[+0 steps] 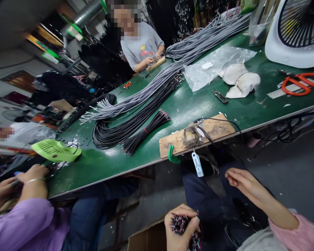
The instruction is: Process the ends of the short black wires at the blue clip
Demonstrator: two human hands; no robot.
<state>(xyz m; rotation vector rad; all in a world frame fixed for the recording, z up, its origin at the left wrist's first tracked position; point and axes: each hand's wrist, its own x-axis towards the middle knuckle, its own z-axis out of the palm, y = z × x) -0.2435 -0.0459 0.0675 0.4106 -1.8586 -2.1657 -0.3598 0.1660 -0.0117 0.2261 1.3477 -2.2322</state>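
Note:
Low in front of me, my left hand (pixel 183 232) is wrapped round a thick bundle of thin black cables (pixel 178 223), whose red and white wire ends face up. My right hand (pixel 244 183) hangs over my lap to the right, fingers loosely bent and nothing visible in them. Between the hands and the bench lies a wooden board (pixel 214 127) at the table edge, carrying a worn small device (pixel 192 136) with a black cord. A light blue tag-like piece (pixel 197 164) hangs from it, and a green clamp-like piece (pixel 173 155) grips the board's edge.
On the green table (pixel 136 162) lie a tied black cable bundle (pixel 146 130), long grey cables (pixel 157 78), a plastic bag (pixel 214 66), white cloth (pixel 242 82), orange-handled scissors (pixel 295 87) and a white fan (pixel 295 52). A co-worker in purple (pixel 23 219) sits left; another person (pixel 142 45) works opposite. A cardboard box (pixel 146 240) stands below.

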